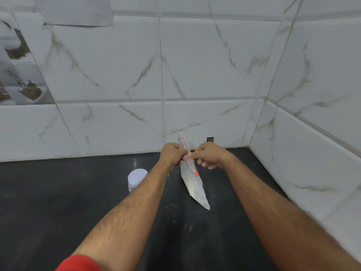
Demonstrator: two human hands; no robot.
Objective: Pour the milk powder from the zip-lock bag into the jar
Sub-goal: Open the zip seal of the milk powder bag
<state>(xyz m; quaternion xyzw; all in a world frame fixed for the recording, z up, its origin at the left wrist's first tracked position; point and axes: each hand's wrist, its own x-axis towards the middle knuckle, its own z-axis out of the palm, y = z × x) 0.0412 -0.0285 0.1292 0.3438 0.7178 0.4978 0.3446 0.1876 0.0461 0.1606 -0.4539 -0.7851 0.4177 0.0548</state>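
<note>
- Dark surface (58, 192) meets marbled wall tiles (195, 65).
- Left hand (172, 154) and right hand (210, 154) both pinch the zip-lock bag (192, 182) top.
- White-lidded jar (136, 178) stands at the bag's nine o'clock.

This looks like a home kitchen, seen at a corner of a dark stone counter (58, 192). White marble-look tiles (205, 61) with faint brown veins cover both walls that meet at the counter's far right corner, and grout lines run between them. On the left wall, decorative tiles (21, 75) picture bowls of food or spices. A sheet of paper (76, 10) hangs high on the back wall. A white-lidded jar (136, 178) stands on the counter, and pale specks of powder (173, 205) lie scattered on the dark surface.
</note>
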